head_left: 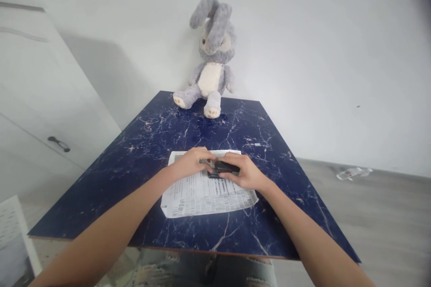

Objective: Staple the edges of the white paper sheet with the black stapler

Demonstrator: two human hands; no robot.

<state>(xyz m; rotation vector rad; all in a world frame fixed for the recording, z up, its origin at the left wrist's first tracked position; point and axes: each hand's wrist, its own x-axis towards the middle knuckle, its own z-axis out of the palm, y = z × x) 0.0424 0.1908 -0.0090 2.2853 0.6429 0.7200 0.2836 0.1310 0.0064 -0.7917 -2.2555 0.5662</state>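
Head view: a black object (227, 167) sits between the person's two hands, above a printed sheet (202, 193) that lies on the table (141, 152), midway between its left and right edges and closer to the near edge than to the far one. Its long axis runs roughly left to right, about parallel to the table's near edge. The right hand (248, 174) is nearer and is clamped on its right end, fingers along the far side and thumb along the near side. The left hand (193, 160) comes in from the opposite end, its fingertips curled about a small greyish piece; whether they grip it firmly, or whether it belongs to the black object, I cannot tell. The two hands face each other, almost touching. A plush rabbit (209, 78) sits at the table's far edge, and a white scrap (257, 145) lies beyond the sheet, towards the right edge.
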